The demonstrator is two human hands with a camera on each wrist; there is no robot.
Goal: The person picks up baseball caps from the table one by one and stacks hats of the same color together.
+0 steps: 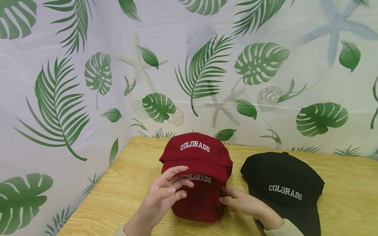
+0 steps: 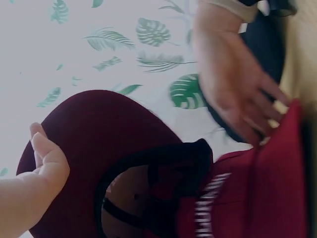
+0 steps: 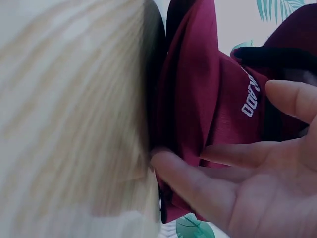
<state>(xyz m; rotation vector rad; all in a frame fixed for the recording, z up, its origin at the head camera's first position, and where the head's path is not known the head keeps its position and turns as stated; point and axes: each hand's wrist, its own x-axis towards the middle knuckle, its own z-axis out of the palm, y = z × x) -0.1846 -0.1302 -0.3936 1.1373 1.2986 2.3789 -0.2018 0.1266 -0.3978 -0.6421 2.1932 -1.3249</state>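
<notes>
A red cap (image 1: pixel 200 159) with white COLORADO lettering sits tilted on top of another red COLORADO cap (image 1: pixel 199 205) on the wooden table. My left hand (image 1: pixel 159 196) pinches the upper cap's brim (image 2: pixel 109 121) between thumb and fingers. In the left wrist view that brim is raised, showing the dark inner band and the hollow crown. My right hand (image 1: pixel 246 203) has fairly straight fingers (image 3: pixel 188 171) touching the side edge of the lower brim. From the right wrist, brim layers lie close together above the table.
A black COLORADO cap (image 1: pixel 283 177) lies on the wooden table (image 1: pixel 124 183) to the right, partly behind my right forearm. A white cloth (image 1: pixel 118 82) printed with green leaves and starfish hangs behind and to the left.
</notes>
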